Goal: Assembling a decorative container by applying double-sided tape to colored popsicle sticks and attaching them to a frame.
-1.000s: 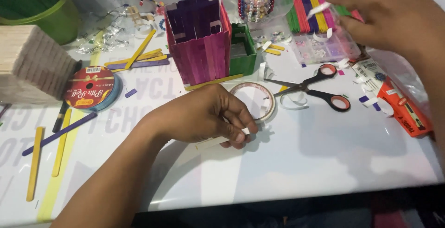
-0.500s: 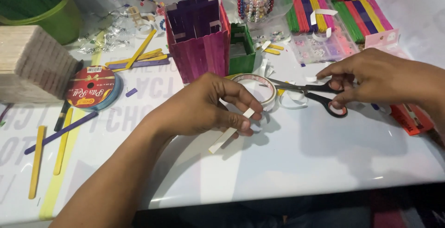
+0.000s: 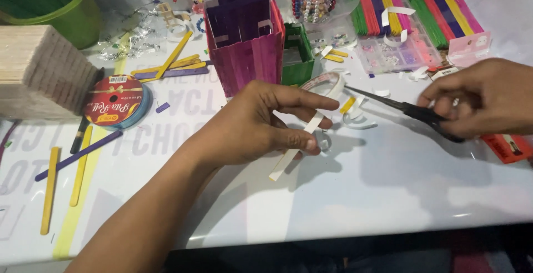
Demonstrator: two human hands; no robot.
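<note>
Above the white bench (image 3: 388,195), the left hand (image 3: 261,126) grasps a roll of white double-sided tape (image 3: 327,84) with a pulled strip (image 3: 294,153) hanging down, while the right hand (image 3: 483,104) grips black-handled scissors (image 3: 411,109), blades pointing at the roll, near a purple stick box (image 3: 247,45).

head-worn camera, looking steeply down, close over white craft table (image 3: 388,195); single view

White table (image 3: 355,206) – craft sticks (image 3: 50,195), ribbon spool (image 3: 114,102), purple stick box (image 3: 244,43)
</note>
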